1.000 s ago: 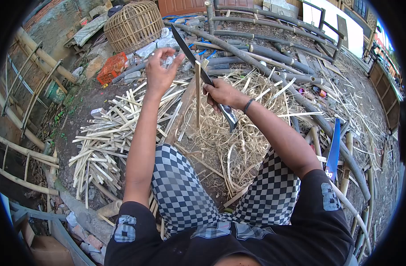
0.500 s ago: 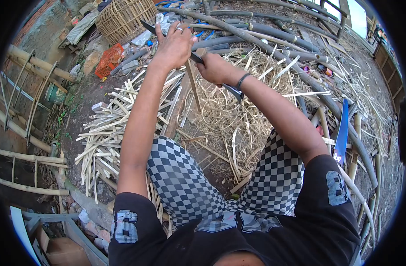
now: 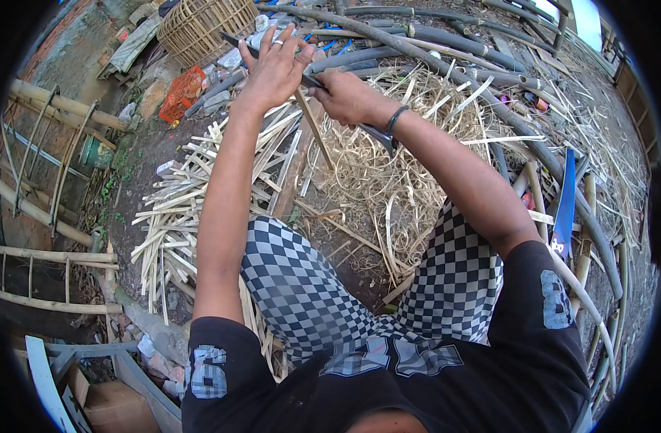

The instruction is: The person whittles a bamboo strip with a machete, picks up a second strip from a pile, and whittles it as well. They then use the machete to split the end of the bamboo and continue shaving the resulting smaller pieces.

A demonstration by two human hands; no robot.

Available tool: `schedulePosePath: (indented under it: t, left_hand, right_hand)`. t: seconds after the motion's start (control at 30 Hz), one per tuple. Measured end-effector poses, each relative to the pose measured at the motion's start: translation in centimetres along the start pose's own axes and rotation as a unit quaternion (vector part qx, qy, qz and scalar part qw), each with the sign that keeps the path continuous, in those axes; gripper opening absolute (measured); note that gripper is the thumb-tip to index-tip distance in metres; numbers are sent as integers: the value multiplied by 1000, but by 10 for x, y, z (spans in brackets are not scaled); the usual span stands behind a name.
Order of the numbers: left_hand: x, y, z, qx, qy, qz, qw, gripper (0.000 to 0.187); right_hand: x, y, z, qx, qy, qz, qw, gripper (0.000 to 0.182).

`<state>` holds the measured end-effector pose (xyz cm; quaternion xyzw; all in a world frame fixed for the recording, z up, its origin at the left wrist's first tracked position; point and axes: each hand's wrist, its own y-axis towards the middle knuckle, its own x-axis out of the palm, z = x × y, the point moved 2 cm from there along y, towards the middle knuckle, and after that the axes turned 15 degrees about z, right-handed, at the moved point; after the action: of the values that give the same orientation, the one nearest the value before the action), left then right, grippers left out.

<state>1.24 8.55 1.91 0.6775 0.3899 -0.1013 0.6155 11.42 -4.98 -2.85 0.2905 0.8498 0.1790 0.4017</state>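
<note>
My right hand (image 3: 348,99) is closed around the handle of a long dark-bladed knife (image 3: 316,81), and the handle's end sticks out past the wrist. The blade crosses under my left hand (image 3: 274,78), with its tip showing beyond the fingers at upper left. A narrow bamboo strip (image 3: 316,131) slants down from the blade toward the ground. Its upper end is at my left hand, which wears a ring; some fingers are stretched out and the others bend at the strip. The exact contact there is hidden.
Curled shavings (image 3: 388,177) cover the ground ahead. Cut bamboo strips (image 3: 179,209) are piled left of a wooden plank (image 3: 285,173). A blue saw blade (image 3: 565,206) stands at right beside bamboo poles (image 3: 518,119). An orange crate (image 3: 183,94) and a woven basket (image 3: 204,29) stand upper left.
Both hands have shifted slightly left with the knife. My left hand's fingers are spread a little wider, and the gap between the hands is smaller.
</note>
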Motion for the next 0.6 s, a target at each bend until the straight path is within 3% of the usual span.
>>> schedulePosePath:
  t: [0.03, 0.1, 0.17, 0.23, 0.27, 0.37, 0.5, 0.57, 0.6]
  left_hand:
    - [1, -2, 1, 12, -2, 48, 999, 46]
    - [-1, -4, 1, -8, -27, 33, 999, 52]
    - [-5, -2, 6, -28, -53, 18, 998, 58]
    - [-16, 0, 19, 47, 19, 139, 989, 49]
    - [-17, 1, 14, -27, 4, -18, 999, 61]
    - [-22, -6, 7, -34, 48, -26, 998, 62]
    - [-28, -10, 5, -43, 2, -10, 999, 67]
    - [-33, -11, 11, -69, -21, -22, 997, 72]
    - [-34, -11, 10, -66, -19, -14, 998, 74]
  right_hand:
    - [-6, -2, -6, 14, 29, -4, 999, 33]
    - [-7, -2, -7, 62, 56, -36, 996, 32]
    - [0, 3, -3, -45, 31, 52, 997, 31]
    - [13, 1, 1, -58, 39, 69, 995, 31]
    - [28, -7, 4, -34, 29, 59, 997, 32]
    - [41, -8, 1, -9, -7, 32, 999, 34]
    - [24, 3, -14, -4, 45, 15, 999, 33]
    - [20, 5, -22, 104, 128, -12, 986, 32]
    - [26, 4, -21, 49, 76, 24, 996, 29]
